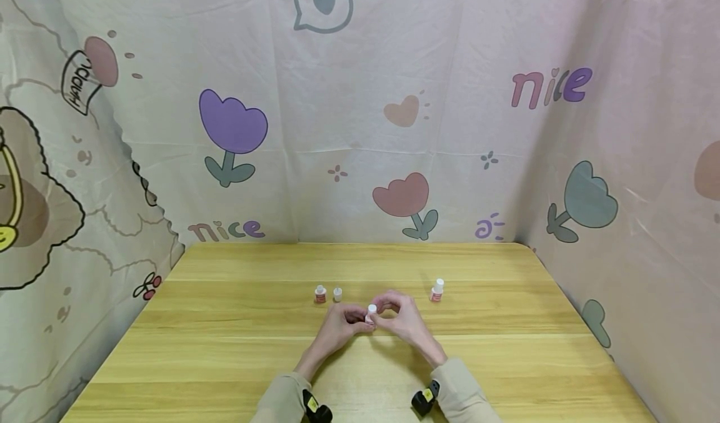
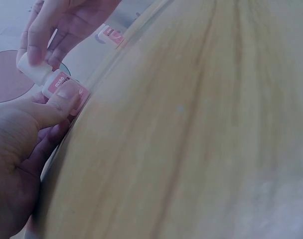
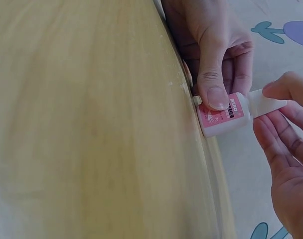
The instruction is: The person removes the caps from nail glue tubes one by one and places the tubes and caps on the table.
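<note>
Currently gripping a pink-labelled bottle (image 3: pixel 224 121) in left fingers (image 3: pixel 215 92), its white cap (image 3: pixel 261 103) in right fingers (image 3: pixel 281 88), facing a loose cap (image 1: pixel 337 295), shorter bottle (image 1: pixel 320 297) and taller bottle (image 1: pixel 437 292).

Three bottles and a loose cap (image 1: pixel 337 295) spread across the table (image 1: pixel 242 335), hands mid-width, cloth (image 1: pixel 337 98) behind the far edge.
Left bottle (image 1: pixel 320 294) left of table middle, well in from far-left corner; loose cap just beside it on its right. Held bottle (image 1: pixel 371 313) between left hand (image 1: pixel 344 324) and right hand (image 1: pixel 404 318), about midway between left and right edges, in front and to the right of loose cap; left hand at its body, right hand at its top; can't tell if it touches the table. Right bottle (image 1: pixel 437 290) behind and right of right hand, toward far-right corner but well apart from it. Left bottle, loose cap, right bottle: rough row along far edge, set in from it.
</note>
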Tool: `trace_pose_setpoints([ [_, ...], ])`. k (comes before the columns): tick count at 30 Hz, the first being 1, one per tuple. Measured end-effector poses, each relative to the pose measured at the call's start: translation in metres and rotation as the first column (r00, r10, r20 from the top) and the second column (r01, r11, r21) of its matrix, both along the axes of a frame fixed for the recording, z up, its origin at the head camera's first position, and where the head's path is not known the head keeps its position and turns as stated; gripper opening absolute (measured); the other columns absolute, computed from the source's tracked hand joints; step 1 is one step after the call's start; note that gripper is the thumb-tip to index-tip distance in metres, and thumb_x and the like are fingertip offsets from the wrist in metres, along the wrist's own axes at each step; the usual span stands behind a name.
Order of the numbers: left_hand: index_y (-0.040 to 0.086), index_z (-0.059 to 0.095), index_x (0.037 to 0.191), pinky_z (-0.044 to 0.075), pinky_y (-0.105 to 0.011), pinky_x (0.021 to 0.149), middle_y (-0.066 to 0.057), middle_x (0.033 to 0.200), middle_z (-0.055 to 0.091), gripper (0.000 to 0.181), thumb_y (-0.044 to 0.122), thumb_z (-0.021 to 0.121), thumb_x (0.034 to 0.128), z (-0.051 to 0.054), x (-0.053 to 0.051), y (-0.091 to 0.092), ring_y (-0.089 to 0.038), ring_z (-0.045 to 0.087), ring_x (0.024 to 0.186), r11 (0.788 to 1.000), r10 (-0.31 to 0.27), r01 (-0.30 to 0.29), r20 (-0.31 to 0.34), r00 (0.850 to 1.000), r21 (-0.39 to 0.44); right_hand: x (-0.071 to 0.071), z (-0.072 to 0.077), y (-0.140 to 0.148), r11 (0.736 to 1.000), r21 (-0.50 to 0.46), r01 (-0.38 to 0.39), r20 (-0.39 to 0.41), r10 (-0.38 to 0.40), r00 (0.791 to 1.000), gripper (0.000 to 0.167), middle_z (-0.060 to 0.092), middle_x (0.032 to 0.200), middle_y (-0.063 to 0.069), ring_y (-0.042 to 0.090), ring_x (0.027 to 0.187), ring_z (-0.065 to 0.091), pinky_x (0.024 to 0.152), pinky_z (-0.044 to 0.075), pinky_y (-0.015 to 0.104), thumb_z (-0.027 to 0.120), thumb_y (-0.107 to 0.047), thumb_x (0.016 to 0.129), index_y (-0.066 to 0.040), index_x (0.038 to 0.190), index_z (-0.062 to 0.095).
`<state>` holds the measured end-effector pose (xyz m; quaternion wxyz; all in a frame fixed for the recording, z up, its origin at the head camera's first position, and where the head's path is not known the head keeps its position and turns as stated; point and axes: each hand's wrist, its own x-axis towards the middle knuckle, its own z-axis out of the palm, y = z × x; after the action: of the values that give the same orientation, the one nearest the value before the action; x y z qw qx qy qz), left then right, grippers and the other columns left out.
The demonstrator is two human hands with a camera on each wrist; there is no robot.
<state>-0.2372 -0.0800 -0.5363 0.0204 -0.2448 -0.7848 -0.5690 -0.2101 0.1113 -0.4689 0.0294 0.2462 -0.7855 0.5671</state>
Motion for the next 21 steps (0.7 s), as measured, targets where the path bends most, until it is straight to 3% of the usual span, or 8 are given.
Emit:
trace_pose_setpoints([
  [5, 0.006, 0.079, 0.093, 0.056, -0.019, 0.065, -0.012, 0.087, 0.079, 0.013, 0.011, 0.083, 0.0813, -0.0021, -0.0009, 0.0002, -0.002, 0.069, 0.072, 1.0, -0.006, 0.007, -0.013, 1.0, 0.014, -0.0003, -0.0002, 0.0014, 1.0, 0.002, -0.011, 0.023, 0.011, 1.0, 0.022, 0.069, 0.102, 0.026, 0.029, 0.091, 0.068, 0.093, 0.057, 0.047, 0.073, 0.009, 0.083, 0.011, 0.104, 0.068],
  [11, 0.006, 0.079, 0.093, 0.057, -0.019, 0.067, -0.012, 0.088, 0.079, 0.013, 0.011, 0.083, 0.0811, -0.0022, -0.0006, 0.0003, -0.002, 0.07, 0.074, 1.0, -0.007, 0.007, 0.016, 1.0, 0.021, -0.0012, -0.0011, 0.0013, 0.999, 0.03, 0.035, 0.067, -0.037, 0.997, 0.029, 0.072, 0.1, 0.022, 0.022, 0.091, 0.066, 0.092, 0.057, 0.047, 0.078, 0.001, 0.083, 0.008, 0.108, 0.067],
  [16, 0.007, 0.079, 0.093, 0.057, -0.019, 0.068, -0.012, 0.088, 0.079, 0.014, 0.011, 0.083, 0.0806, -0.0007, 0.0004, 0.0006, -0.007, 0.072, 0.075, 1.0, -0.004, 0.004, 0.023, 1.0, 0.028, -0.0012, -0.0011, 0.0007, 0.999, 0.022, 0.048, 0.047, -0.049, 0.998, 0.022, 0.071, 0.098, 0.021, 0.016, 0.087, 0.065, 0.09, 0.057, 0.049, 0.078, 0.002, 0.082, 0.005, 0.101, 0.068],
  [21, 0.007, 0.079, 0.093, 0.057, -0.019, 0.067, -0.013, 0.088, 0.079, 0.015, 0.01, 0.084, 0.0798, -0.0001, 0.0007, 0.0017, -0.012, 0.073, 0.075, 1.0, 0.01, -0.011, 0.012, 1.0, 0.028, -0.0009, -0.0018, 0.0008, 0.999, 0.003, 0.036, 0.01, -0.036, 0.999, 0.019, 0.07, 0.1, 0.022, 0.021, 0.088, 0.066, 0.09, 0.058, 0.047, 0.077, 0.005, 0.082, 0.007, 0.099, 0.068],
])
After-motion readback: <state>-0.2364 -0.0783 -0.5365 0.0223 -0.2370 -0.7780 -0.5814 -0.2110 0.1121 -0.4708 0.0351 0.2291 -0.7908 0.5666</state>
